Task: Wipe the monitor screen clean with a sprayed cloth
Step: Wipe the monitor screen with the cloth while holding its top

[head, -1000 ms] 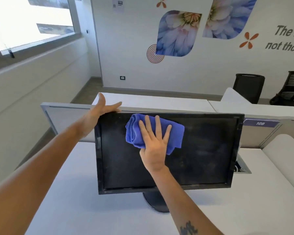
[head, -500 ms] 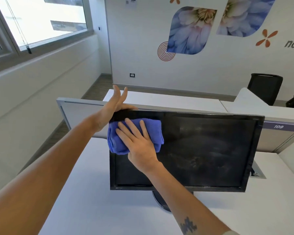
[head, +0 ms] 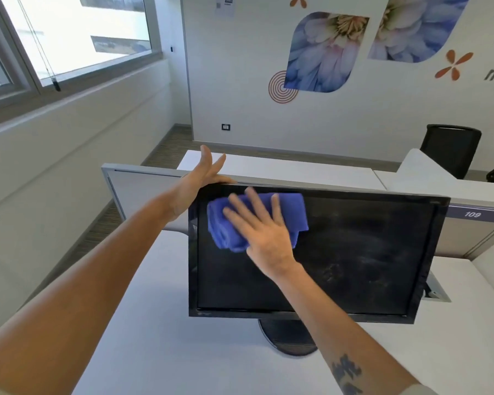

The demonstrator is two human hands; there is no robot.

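Note:
A black monitor (head: 354, 252) stands on a white desk (head: 183, 352), its dark screen showing faint smears on the right half. A folded blue cloth (head: 288, 206) lies flat against the screen's upper left part. My right hand (head: 264, 238) presses it to the glass with fingers spread. My left hand (head: 200, 178) grips the monitor's top left corner, thumb along the top bezel and fingers pointing up behind it.
The monitor's round black base (head: 283, 337) sits on the desk under my right forearm. A grey partition (head: 143, 189) runs behind the monitor. A cable hatch (head: 437, 292) is at the desk's right. A black chair (head: 451, 146) stands far right.
The cloth and my right hand swept left to the screen's upper left corner, then came back a little to the right. My left hand stayed on the top left corner.

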